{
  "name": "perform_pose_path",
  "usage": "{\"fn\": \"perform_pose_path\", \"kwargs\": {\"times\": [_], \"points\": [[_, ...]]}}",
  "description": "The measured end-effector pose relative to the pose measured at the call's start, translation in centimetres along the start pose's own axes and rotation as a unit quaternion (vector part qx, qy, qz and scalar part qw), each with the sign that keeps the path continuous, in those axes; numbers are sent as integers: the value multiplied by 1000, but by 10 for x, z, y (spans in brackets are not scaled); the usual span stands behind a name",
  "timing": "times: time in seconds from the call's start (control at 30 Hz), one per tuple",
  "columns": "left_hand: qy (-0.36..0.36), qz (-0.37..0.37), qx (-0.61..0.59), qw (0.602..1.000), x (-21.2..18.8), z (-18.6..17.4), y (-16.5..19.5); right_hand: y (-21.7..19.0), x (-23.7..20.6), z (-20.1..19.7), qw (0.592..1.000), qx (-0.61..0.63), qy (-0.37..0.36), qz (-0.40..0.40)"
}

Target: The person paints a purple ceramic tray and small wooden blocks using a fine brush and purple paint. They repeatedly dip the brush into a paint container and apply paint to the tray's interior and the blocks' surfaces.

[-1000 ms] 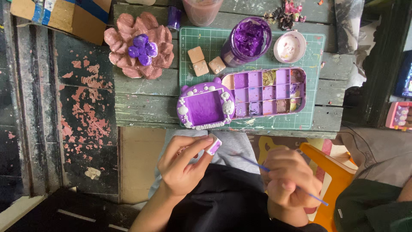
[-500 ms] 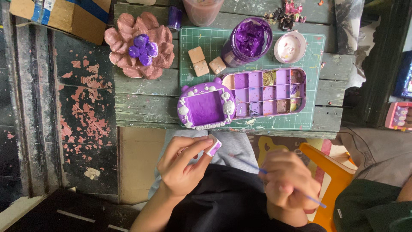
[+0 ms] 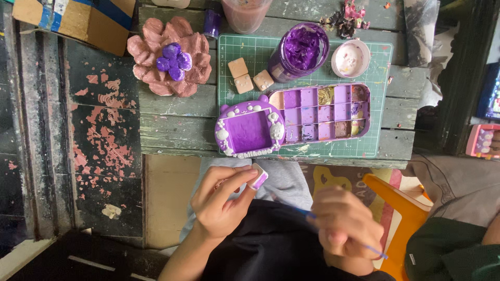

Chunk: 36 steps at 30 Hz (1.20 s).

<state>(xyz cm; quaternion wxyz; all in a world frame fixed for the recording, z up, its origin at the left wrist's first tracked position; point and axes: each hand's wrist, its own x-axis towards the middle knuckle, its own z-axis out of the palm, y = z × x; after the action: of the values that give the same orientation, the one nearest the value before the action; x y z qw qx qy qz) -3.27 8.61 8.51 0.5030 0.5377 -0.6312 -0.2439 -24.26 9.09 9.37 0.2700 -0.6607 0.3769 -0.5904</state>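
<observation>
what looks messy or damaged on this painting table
The purple paint jar is smeared with paint around its rim, the green cutting mat is flecked with paint, and the floor's red coating is flaking off.

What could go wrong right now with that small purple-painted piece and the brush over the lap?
The small white-and-purple piece is pinched only by the left hand's fingertips over dark clothing; a slip could smear paint there. The right hand holds the thin blue brush near that fabric too.
</observation>
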Motion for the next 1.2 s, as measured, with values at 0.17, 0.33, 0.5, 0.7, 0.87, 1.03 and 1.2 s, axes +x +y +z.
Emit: {"fn": "perform_pose_path", "kwargs": {"times": [0.17,0.33,0.5,0.7,0.87,1.03,1.2], "points": [[3,-9,4,1000,0,-1,1,-4,5,3,1000,-2,17,10],[12,-4,11,1000,0,0,1,-3,-3,-1,996,-58,64,19],[-2,-14,12,1000,0,-1,2,7,-9,-1,998,30,52,1],[5,-12,8,1000,1,0,2,3,-1,1,997,-35,76,-1],[-2,-14,-2,1000,0,0,2,2,-2,1,998,-41,44,-25],[-5,-22,-5,1000,0,-2,1,6,-6,2,996,-11,80,-27],[3,-14,-4,1000,-1,-1,1,-10,0,3,993,-73,85,32]]}}
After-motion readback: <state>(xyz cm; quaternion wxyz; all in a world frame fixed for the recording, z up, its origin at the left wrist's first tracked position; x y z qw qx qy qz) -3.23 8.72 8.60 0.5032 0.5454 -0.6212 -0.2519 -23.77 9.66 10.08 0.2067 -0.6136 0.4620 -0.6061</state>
